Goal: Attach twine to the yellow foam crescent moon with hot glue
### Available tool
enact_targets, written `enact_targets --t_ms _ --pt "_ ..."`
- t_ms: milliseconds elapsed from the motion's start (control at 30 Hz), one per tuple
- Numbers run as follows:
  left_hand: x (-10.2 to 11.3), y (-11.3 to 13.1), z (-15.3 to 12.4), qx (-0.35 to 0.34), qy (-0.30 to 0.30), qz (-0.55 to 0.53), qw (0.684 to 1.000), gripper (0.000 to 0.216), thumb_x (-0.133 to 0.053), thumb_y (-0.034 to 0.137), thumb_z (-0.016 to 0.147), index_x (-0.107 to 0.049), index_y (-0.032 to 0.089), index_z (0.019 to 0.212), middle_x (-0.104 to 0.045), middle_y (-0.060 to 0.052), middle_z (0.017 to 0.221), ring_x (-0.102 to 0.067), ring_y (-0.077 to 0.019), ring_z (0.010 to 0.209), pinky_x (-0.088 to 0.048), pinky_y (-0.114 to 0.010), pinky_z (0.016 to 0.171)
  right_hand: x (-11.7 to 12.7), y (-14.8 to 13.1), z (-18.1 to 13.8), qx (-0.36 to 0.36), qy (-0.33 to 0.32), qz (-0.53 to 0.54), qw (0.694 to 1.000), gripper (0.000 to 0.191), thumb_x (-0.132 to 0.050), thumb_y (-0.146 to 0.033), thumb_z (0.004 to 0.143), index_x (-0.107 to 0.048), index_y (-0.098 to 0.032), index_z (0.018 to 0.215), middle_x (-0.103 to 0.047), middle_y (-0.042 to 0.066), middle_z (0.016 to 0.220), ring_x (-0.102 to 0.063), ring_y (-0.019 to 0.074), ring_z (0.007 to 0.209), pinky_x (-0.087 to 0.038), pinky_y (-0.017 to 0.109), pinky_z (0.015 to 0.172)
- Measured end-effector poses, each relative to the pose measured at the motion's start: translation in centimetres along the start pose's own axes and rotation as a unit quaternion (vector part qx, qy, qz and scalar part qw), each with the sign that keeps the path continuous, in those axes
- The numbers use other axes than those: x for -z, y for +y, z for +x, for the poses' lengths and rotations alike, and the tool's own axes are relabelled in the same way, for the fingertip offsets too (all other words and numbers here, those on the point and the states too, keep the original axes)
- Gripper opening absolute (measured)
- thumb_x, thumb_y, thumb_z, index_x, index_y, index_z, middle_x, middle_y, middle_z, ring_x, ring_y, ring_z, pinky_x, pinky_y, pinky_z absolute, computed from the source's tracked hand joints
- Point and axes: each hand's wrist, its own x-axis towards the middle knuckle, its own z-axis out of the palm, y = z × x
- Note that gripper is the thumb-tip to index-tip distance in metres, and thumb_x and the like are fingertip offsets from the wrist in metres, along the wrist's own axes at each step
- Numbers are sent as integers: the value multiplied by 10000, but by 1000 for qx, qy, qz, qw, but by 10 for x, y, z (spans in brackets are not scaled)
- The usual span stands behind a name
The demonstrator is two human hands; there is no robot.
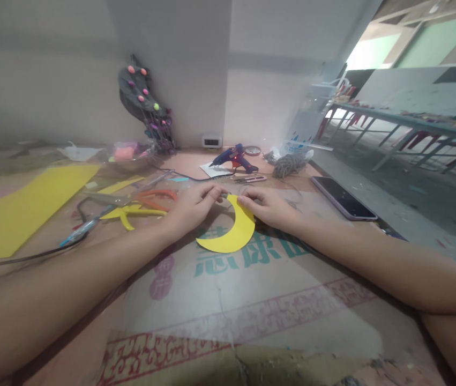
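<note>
A yellow crescent-moon cutout [241, 230] lies low over the printed sheet, its curved back to the right. My right hand [266, 205] pinches the moon near its upper tip, thumb on top. Just left of that tip, my left hand [207, 201] is closed in a pinch. A small greyish bit shows at its fingertips, too little to name. Beyond the hands sits a blue glue gun [233, 156] with a red light. Thread snips [251, 179] lie in front of it, and a bundle of grey yarn [290, 165] is to the right.
Left of my hands lie orange-handled scissors [157, 197], yellow-handled pliers [131, 214] and a large yellow sheet [30, 206]. A phone [344, 197] rests at the right edge. Against the wall stands a grey moon ornament with pompoms [137, 94], near a small digital clock [211, 141].
</note>
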Motion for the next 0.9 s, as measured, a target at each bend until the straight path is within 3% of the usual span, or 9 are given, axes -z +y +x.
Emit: enact_targets --t_ms 267,600,800,900 --pt "2 7 -1 2 -31 10 999 334 -488 451 916 -652 169 845 -695 -25 835 -621 -182 785 -439 -279 694 0 -1 0 7 -10 -5 1000 303 -438 -380 908 -559 -167 731 -575 15 701 -508 135 669 -357 254 605" --pt "1 2 0 3 -26 24 999 398 -424 456 945 -660 163 815 -664 -25 783 -607 -185 780 -424 -271 671 -1 0 1 8 -10 6 1000 309 -441 -386 912 -573 -166 739 -584 16 701 -517 138 670 -364 254 612" --pt "-3 -7 -1 17 -12 -63 998 483 -359 516 963 -669 164 847 -683 -48 870 -628 -188 841 -459 -277 731 0 -1 0 4 -8 9 1000 303 -442 -371 912 -560 -170 719 -569 6 672 -509 131 649 -356 249 596" --pt "-4 -9 -1 29 11 -124 992 490 -318 517 975 -666 170 977 -667 -47 868 -620 -179 850 -468 -286 766 -1 0 0 -3 -11 3 1000 307 -441 -379 912 -549 -172 713 -567 7 673 -510 135 651 -358 251 596"
